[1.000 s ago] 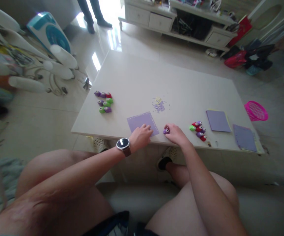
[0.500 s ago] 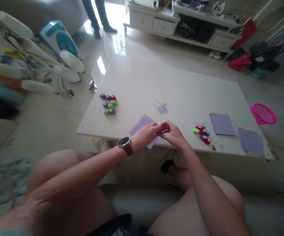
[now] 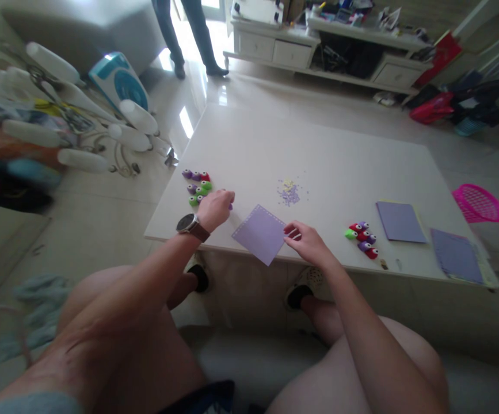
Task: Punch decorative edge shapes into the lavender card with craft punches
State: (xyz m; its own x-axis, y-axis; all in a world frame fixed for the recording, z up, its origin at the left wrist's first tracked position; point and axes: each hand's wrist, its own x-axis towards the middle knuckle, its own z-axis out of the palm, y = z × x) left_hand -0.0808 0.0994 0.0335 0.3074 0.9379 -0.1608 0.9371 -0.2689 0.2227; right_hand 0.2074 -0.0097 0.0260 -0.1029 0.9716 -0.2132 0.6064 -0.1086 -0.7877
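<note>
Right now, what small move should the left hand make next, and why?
Probably set the small purple punch down beside the cluster of punches: the left hand holds it right next to them, while the right hand pinches the purple sheet.

Bright daylight from top doorway, glare on glossy tiled floor (image 3: 197,86); wide-angle bending at edges, left-side clutter blurred, colours washed.

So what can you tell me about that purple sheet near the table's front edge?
The purple sheet is a flat square of what looks like paper or thin card, pale lilac, with a row of small punched holes along its far edge. It lies turned like a diamond, its near corner overhanging the white table. The right hand touches its right corner.
</note>
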